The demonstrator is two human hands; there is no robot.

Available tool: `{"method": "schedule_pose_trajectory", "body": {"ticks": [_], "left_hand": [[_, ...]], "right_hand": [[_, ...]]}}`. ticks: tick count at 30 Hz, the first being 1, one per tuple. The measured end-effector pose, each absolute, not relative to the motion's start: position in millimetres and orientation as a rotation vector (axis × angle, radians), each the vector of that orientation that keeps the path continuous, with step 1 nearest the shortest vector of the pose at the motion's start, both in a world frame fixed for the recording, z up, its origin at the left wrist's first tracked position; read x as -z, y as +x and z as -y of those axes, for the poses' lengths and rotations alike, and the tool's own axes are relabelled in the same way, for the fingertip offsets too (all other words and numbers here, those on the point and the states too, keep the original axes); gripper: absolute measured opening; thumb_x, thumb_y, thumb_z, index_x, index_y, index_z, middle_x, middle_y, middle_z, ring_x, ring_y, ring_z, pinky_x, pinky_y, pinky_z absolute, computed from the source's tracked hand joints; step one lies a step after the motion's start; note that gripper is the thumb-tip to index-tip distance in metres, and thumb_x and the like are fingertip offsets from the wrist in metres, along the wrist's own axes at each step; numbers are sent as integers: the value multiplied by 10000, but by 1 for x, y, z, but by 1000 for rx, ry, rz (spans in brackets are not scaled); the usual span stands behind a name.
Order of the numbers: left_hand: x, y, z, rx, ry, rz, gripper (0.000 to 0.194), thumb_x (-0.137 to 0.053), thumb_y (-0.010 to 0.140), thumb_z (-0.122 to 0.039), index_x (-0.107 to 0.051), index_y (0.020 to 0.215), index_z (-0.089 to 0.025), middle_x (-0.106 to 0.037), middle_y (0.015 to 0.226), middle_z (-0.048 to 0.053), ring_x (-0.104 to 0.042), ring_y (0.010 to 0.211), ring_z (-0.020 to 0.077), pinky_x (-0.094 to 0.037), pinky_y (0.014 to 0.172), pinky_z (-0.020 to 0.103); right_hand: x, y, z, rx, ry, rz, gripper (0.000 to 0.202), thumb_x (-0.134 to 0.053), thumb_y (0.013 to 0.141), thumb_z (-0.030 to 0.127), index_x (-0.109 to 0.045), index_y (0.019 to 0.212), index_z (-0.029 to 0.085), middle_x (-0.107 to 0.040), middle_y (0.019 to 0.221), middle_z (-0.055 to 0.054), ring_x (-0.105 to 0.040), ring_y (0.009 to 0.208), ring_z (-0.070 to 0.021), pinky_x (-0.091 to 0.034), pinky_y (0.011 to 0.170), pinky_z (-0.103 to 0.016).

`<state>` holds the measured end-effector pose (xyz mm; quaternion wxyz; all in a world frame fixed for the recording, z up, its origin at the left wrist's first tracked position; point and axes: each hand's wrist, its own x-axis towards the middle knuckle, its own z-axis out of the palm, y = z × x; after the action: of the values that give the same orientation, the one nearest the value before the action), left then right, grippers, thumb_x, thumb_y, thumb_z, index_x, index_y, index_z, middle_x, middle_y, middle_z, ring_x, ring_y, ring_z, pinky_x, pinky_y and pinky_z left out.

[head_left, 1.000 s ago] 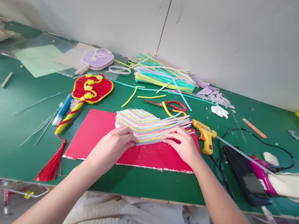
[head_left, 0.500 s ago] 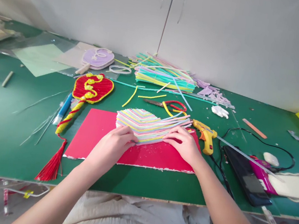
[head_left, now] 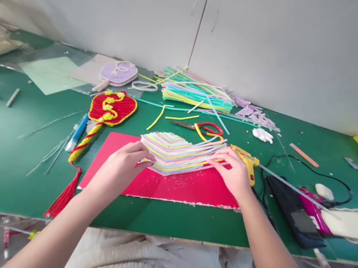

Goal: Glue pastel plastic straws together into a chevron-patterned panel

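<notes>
A panel of pastel pipe cleaners (head_left: 166, 154), laid side by side in V-shaped stripes, rests on a red board (head_left: 171, 188). Loose ends of the strips stick out at its right. My left hand (head_left: 129, 158) is at the panel's lower left edge, thumb and forefinger pinched together. What lies between those fingertips is too small to make out. At the right side my right hand (head_left: 230, 168) has its fingers closed on the end of a pipe cleaner, partly covering the strip ends. Just beyond this hand, a yellow glue gun (head_left: 250, 164) lies partly hidden.
Scissors with red handles (head_left: 211, 127) lie behind the panel, with a pipe-cleaner bundle (head_left: 197, 96) farther back. A red-and-yellow fan (head_left: 112, 109) with a tassel (head_left: 65, 198) is at the left. A black phone (head_left: 291, 212) and a cable lie at the right.
My left hand has moved left, from the panel's bottom point to its left edge. My right hand has shifted right and slightly up along the strips, uncovering the panel's lower edge.
</notes>
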<state>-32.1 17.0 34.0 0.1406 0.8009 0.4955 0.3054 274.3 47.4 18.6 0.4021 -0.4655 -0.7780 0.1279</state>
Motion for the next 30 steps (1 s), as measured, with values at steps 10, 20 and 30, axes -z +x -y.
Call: {"method": "schedule_pose_trajectory", "body": {"ticks": [10,20,30], "left_hand": [[-39,-36,-21,-979,2251,-1689,199,-481,911,-295,-657,914,-203,-648,908,36,-615,845,169,-480,745,276],[-36,-40,-25,-951,1962,-1926,265,-444,893,-324,-654,960,-177,-660,991,90,-628,901,229,-475,800,336],[-52,-39,-62,-976,1047,-1572,305,-736,682,-403,-609,751,-135,-668,728,59,-653,676,168,-517,650,272]], "right_hand": [[-2,279,-53,-131,-1243,1974,189,-503,916,325,-558,757,238,-594,765,-27,-581,800,-214,-450,792,-384],[-11,257,-27,-55,-1366,1942,271,-431,950,367,-551,756,220,-595,771,-47,-583,782,-201,-451,741,-330],[13,246,-18,-169,-1411,1793,338,-459,904,483,-622,802,204,-629,846,-73,-601,729,-197,-495,674,-333]]}}
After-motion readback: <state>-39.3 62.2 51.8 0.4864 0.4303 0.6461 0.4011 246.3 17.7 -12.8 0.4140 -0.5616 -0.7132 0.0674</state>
